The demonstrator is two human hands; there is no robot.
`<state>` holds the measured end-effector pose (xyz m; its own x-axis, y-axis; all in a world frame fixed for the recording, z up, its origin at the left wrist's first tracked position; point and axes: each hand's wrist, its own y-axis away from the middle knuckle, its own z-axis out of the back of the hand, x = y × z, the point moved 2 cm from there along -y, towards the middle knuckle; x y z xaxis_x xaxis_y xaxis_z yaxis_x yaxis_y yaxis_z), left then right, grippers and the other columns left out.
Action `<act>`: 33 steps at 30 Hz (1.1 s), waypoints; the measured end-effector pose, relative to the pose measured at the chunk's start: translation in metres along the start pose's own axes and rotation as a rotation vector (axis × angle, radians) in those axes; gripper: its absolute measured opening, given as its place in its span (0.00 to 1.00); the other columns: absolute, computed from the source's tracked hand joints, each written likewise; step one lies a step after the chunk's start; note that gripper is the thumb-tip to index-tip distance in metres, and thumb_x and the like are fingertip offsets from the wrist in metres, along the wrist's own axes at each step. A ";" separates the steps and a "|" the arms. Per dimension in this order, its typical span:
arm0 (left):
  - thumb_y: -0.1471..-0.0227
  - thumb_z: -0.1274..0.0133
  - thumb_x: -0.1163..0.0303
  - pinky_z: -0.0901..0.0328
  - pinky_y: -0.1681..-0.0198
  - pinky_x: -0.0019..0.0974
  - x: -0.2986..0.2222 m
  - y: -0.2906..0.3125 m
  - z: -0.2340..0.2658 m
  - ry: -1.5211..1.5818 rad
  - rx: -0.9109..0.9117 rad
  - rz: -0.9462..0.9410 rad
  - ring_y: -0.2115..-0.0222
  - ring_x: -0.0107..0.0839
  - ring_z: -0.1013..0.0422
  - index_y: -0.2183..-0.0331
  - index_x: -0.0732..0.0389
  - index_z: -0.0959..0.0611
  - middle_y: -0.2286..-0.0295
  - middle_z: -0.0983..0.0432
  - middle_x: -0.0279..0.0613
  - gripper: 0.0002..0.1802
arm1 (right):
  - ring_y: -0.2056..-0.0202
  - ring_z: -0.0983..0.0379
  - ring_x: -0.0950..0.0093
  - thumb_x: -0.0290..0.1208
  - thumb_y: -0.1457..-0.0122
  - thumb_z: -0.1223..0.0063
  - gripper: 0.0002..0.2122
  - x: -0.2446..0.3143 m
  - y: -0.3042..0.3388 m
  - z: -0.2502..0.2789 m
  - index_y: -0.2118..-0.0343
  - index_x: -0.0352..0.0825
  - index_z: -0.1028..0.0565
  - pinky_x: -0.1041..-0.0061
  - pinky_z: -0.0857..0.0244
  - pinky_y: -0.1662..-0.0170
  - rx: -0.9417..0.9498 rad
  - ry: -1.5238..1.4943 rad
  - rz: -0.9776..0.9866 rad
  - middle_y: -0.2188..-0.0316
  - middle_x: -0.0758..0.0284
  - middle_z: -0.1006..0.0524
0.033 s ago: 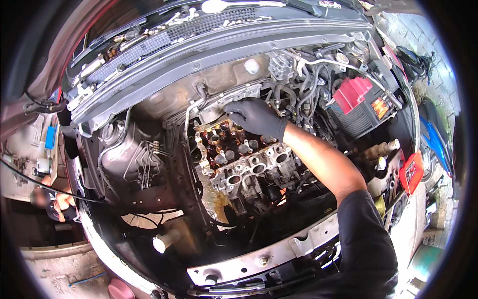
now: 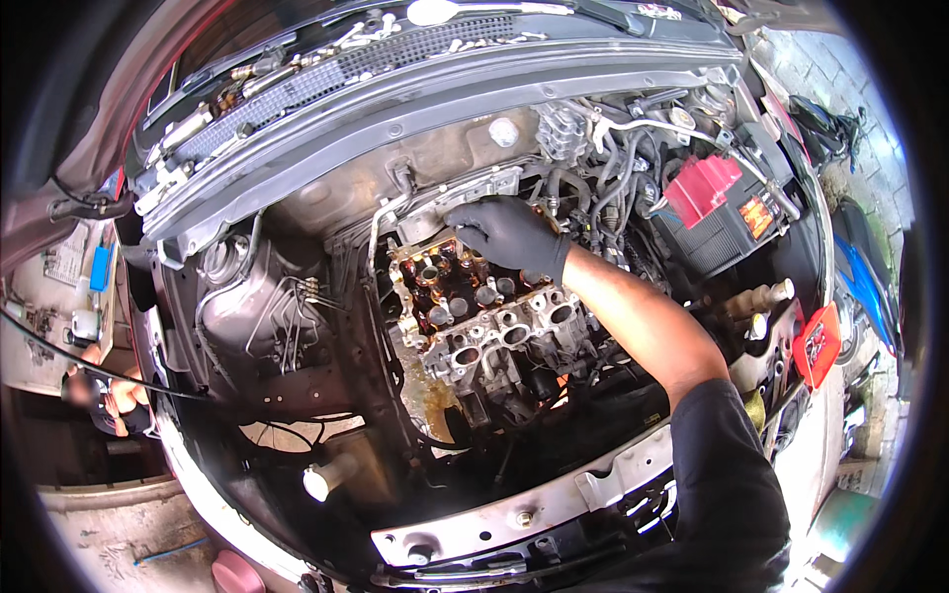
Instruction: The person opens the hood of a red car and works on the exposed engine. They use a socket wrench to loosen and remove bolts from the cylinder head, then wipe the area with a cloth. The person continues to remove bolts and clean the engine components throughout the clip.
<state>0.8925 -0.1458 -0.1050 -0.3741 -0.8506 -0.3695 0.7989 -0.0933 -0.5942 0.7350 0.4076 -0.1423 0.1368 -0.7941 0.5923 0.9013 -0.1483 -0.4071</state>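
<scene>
My right hand [image 2: 506, 235], in a black glove, reaches across to the far side of the open cylinder head [image 2: 486, 336]. Its fingers are curled down against the head's far edge, and whatever they grip is hidden beneath the glove. Oily brown valve-gear recesses and round metal valve buckets [image 2: 484, 295] lie just in front of the hand. Port openings [image 2: 514, 334] line the near face of the head. Behind the fingers is a greyish metal cover [image 2: 419, 229]. My left hand is out of the picture.
Loose bolts and metal parts lie along the cowl grille [image 2: 336, 74]. A battery [image 2: 727, 232] with a red cloth [image 2: 703, 190] on it sits right. A red tray [image 2: 818, 346] of small parts rests farther right. The front crossmember [image 2: 554, 509] spans the near side. Another person [image 2: 111, 403] is far left.
</scene>
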 end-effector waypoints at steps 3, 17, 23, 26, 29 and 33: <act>0.36 0.51 0.63 0.46 0.34 0.58 0.002 0.003 0.005 -0.003 -0.002 0.014 0.40 0.52 0.36 0.45 0.70 0.24 0.47 0.26 0.56 0.24 | 0.63 0.20 0.54 0.36 0.38 0.45 0.11 0.003 -0.011 -0.007 0.59 0.37 0.19 0.58 0.27 0.60 0.150 0.070 -0.024 0.66 0.56 0.18; 0.35 0.51 0.63 0.44 0.34 0.57 0.011 0.001 0.014 -0.012 0.008 0.017 0.42 0.50 0.34 0.46 0.69 0.24 0.49 0.25 0.55 0.23 | 0.63 0.18 0.56 0.31 0.45 0.46 0.09 0.011 -0.078 -0.119 0.66 0.34 0.17 0.58 0.25 0.58 0.404 0.259 -0.111 0.67 0.54 0.17; 0.35 0.52 0.62 0.43 0.34 0.57 0.013 0.002 0.016 -0.018 0.017 0.022 0.42 0.49 0.33 0.46 0.69 0.24 0.49 0.24 0.54 0.23 | 0.59 0.17 0.59 0.30 0.43 0.45 0.09 0.016 -0.074 -0.140 0.63 0.36 0.17 0.58 0.25 0.57 0.465 0.379 -0.156 0.63 0.56 0.16; 0.35 0.52 0.62 0.43 0.34 0.57 0.012 0.003 0.017 -0.019 0.016 0.028 0.42 0.49 0.33 0.46 0.69 0.24 0.50 0.24 0.54 0.23 | 0.59 0.17 0.59 0.30 0.43 0.45 0.09 0.021 -0.073 -0.137 0.63 0.36 0.17 0.59 0.25 0.57 0.469 0.378 -0.155 0.63 0.56 0.16; 0.35 0.52 0.62 0.42 0.34 0.57 0.013 0.002 0.016 -0.014 0.023 0.022 0.43 0.48 0.32 0.46 0.69 0.24 0.50 0.23 0.53 0.23 | 0.59 0.17 0.60 0.30 0.43 0.45 0.09 0.018 -0.074 -0.141 0.62 0.37 0.16 0.58 0.24 0.58 0.476 0.415 -0.139 0.63 0.57 0.15; 0.35 0.52 0.62 0.42 0.34 0.56 0.012 0.003 0.018 -0.012 0.027 0.017 0.43 0.48 0.31 0.46 0.69 0.24 0.50 0.23 0.53 0.23 | 0.60 0.16 0.61 0.29 0.42 0.46 0.09 0.026 -0.078 -0.142 0.62 0.38 0.16 0.58 0.24 0.60 0.490 0.469 -0.137 0.63 0.59 0.15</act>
<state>0.8985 -0.1659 -0.0983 -0.3545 -0.8582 -0.3711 0.8176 -0.0920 -0.5683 0.6101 0.3150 -0.1944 -0.0848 -0.9746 0.2073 0.9946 -0.0702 0.0767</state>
